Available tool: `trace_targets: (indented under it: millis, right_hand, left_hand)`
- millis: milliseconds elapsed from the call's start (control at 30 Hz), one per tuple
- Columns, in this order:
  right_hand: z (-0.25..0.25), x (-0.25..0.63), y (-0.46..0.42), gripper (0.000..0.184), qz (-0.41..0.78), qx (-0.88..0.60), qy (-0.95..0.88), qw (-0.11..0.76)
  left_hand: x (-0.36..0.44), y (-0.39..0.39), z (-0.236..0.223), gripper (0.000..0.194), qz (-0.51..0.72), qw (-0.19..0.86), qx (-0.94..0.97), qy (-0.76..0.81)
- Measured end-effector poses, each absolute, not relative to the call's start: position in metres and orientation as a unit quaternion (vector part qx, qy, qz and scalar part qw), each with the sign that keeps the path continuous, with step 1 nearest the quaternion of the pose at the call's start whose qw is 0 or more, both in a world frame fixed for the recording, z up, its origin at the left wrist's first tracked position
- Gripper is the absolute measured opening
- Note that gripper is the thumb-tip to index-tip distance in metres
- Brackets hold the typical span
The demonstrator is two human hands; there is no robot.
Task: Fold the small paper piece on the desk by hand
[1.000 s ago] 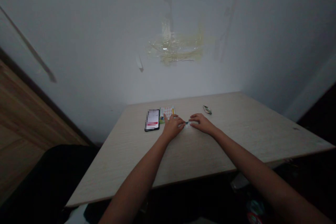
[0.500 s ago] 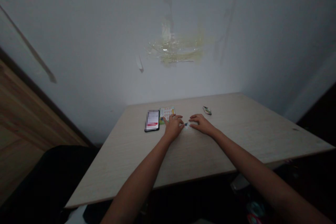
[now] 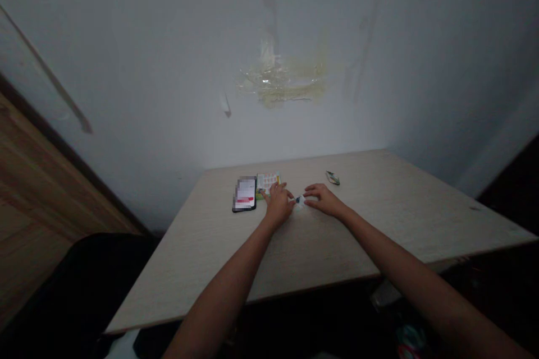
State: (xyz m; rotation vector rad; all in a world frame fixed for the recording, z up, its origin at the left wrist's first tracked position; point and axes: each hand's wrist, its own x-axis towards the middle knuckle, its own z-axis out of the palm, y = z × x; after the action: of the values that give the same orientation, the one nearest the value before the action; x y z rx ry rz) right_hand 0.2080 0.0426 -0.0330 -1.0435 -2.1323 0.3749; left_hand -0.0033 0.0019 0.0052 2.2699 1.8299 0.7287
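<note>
On the tabletop, a small white piece with a dark blue patch (image 3: 299,200) lies between my two hands. It is too small to name, perhaps a bit of paper or sticker. My left hand (image 3: 278,205) has thumb and forefinger closed at its left edge, the other fingers spread out over the lower right of a printed card or booklet (image 3: 266,180). From the other side, my right hand (image 3: 323,201) brings thumb and forefinger together on the right edge, its remaining fingers raised and curved. The exact fingertip contact is hard to see.
A phone (image 3: 245,193) with a lit screen lies left of the card. Farther back on the right sits a small crumpled wrapper-like item (image 3: 332,178). The pale wooden table (image 3: 202,252) meets a wall (image 3: 168,67) with tape marks (image 3: 290,81). A dark shape (image 3: 96,269) stands at left.
Both hands stay almost in place over the small piece, with only slight shifts of the fingers. Slightly more of the piece's blue patch shows now.
</note>
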Motion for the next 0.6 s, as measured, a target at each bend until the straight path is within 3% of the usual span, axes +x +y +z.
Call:
trace_targets:
  millis: [167,600]
  right_hand:
    - [-0.0351,0.2083,0.0455,0.010,0.162,-0.404,-0.816,0.380]
    - [-0.0370,0.2091,0.0529,0.010,0.193,-0.401,-0.790,0.422]
  left_hand:
    - [-0.0049,0.0035,0.0025,0.011,0.283,0.082,0.731,0.616]
    - [-0.0061,0.0026,0.0053,0.007,0.334,0.102,0.717,0.603]
